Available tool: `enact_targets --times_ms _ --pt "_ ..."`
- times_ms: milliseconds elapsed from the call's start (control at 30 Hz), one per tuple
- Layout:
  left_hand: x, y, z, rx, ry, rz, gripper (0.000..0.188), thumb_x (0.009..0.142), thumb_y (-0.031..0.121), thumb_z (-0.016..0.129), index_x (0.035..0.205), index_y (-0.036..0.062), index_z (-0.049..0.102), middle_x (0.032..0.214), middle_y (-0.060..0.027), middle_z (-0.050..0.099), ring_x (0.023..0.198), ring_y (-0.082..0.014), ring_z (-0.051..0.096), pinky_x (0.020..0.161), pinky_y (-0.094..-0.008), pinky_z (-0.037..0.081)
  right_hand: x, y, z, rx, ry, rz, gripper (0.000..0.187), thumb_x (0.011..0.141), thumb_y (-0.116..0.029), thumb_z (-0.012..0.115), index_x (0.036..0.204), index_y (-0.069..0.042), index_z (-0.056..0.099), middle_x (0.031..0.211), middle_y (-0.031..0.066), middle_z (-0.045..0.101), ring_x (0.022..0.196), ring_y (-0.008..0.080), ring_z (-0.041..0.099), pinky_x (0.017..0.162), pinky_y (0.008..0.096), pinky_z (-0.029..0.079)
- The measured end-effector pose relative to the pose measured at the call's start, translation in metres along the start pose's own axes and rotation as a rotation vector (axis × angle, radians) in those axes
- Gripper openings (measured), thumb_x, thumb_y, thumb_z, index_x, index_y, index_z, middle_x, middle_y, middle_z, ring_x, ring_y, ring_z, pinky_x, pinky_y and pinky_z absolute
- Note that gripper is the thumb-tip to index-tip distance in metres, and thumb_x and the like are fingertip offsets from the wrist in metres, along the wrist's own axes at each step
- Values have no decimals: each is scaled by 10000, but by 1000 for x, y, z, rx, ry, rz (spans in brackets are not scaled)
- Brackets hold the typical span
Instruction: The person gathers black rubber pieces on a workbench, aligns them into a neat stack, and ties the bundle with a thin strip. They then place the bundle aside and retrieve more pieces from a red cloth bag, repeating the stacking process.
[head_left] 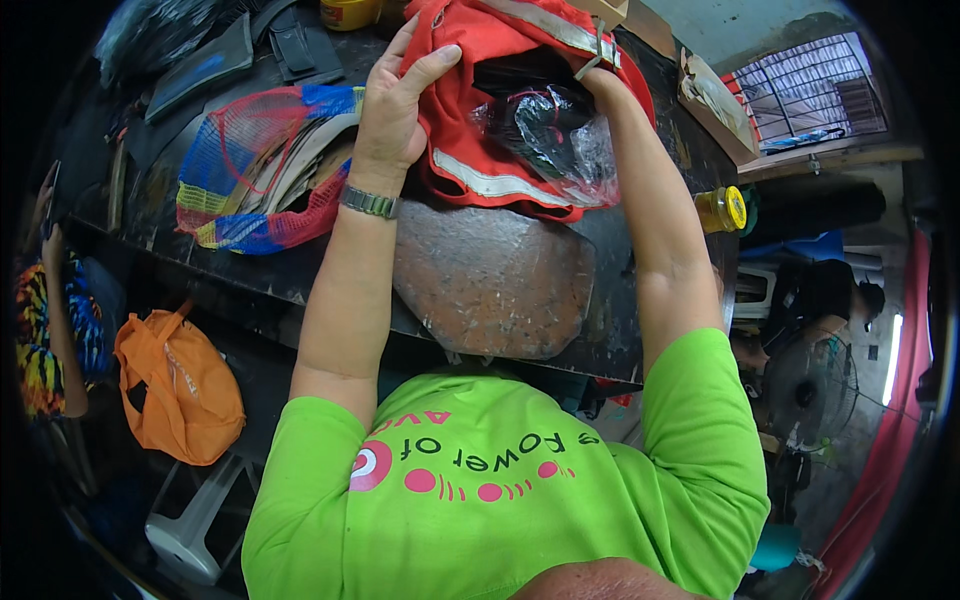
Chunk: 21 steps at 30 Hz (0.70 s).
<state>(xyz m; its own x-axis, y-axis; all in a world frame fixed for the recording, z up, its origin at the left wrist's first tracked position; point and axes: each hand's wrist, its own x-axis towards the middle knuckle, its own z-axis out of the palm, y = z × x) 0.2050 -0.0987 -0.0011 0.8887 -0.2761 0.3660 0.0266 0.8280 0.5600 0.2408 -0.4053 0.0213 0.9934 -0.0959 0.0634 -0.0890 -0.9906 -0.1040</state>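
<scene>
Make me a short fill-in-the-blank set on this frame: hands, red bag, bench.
1. The left hand grips the edge of a ____ fabric bag.
2. On the left wrist sits a metal ____.
3. The right hand reaches ____ the bag, beside a clear plastic bag.
4. The mesh sack lies to the bag's ____.

Missing words: red; watch; into; left

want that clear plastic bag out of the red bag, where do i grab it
Judging by its pose, pinch the clear plastic bag at its crumpled lower right corner, coming from the person's right: that part bulges out of the red bag mouth, while the left hand holds the opposite rim.
</scene>
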Motion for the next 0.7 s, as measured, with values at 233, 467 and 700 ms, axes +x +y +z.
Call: enact_targets --times_ms 233,467,700 --pt "-1 -14 5 53 64 29 407 951 65 709 1345 19 617 1279 -65 693 1153 -159 667 1028 -325 530 5 10 2 124 -3 176 601 931 -460 643 1382 -66 589 1385 223 621 1265 393 585 1078 515 454" --pt "16 -55 -31 642 238 186 405 909 146 766 1271 -9 673 1431 -110 578 1215 -190 622 1003 -318 511 18 15 8 251 -16 364 590 903 -414 695 1375 -73 599 1378 205 634 1256 363 598 1078 503 458" --pt "16 -67 -38 496 265 -26 381 946 163 695 1275 -28 679 1212 -109 726 1058 -156 680 948 -308 528 20 21 12 504 -36 573 587 875 -368 748 1368 -80 609 1370 188 647 1246 332 611 1077 490 461"
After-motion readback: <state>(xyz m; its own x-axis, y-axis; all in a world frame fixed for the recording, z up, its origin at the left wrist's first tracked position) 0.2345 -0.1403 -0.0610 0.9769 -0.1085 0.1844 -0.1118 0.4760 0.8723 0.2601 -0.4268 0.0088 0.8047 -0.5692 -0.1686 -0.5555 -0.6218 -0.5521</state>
